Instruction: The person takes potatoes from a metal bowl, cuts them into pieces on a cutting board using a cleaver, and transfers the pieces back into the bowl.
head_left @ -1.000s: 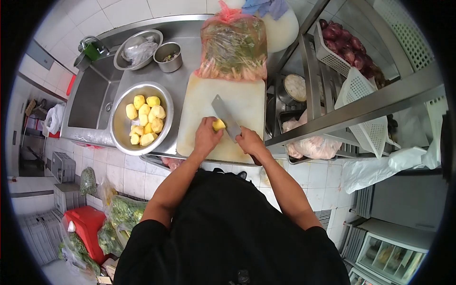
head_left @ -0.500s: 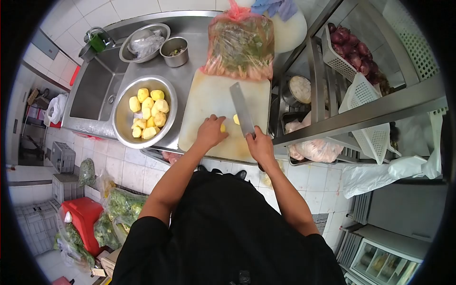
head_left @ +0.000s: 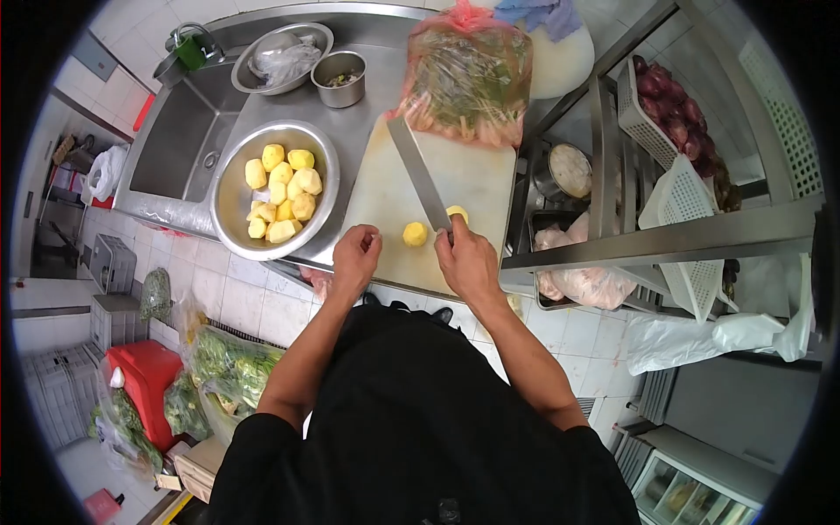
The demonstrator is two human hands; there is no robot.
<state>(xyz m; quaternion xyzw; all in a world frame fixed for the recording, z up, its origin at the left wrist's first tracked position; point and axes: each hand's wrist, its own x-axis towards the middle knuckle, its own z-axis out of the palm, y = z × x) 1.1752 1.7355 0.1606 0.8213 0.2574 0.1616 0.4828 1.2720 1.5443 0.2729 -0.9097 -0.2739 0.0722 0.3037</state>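
Observation:
A cleaver (head_left: 418, 173) is in my right hand (head_left: 468, 262), its blade slanting up and left over the white cutting board (head_left: 372, 188). One yellow potato piece (head_left: 415, 234) lies on the board left of the blade. Another piece (head_left: 457, 212) shows partly at the blade's right side, near my fingers. My left hand (head_left: 356, 258) is off the pieces, at the board's left edge, with its fingers curled together; whether anything is inside them is hidden. Left of the board, a steel bowl (head_left: 225, 214) holds several peeled potatoes (head_left: 284, 188).
Behind the board lies a red plastic bag of greens (head_left: 468, 79). A small steel pot (head_left: 339, 92) and a basin with plastic (head_left: 280, 61) stand behind the bowl. The sink (head_left: 179, 149) is at left. A metal rack (head_left: 726, 241) with baskets of onions (head_left: 669, 109) stands at right.
My left hand has drawn back leftward from the potato piece, and its fingers have curled. The cleaver has tilted further left, and my right hand has moved up the handle toward the blade.

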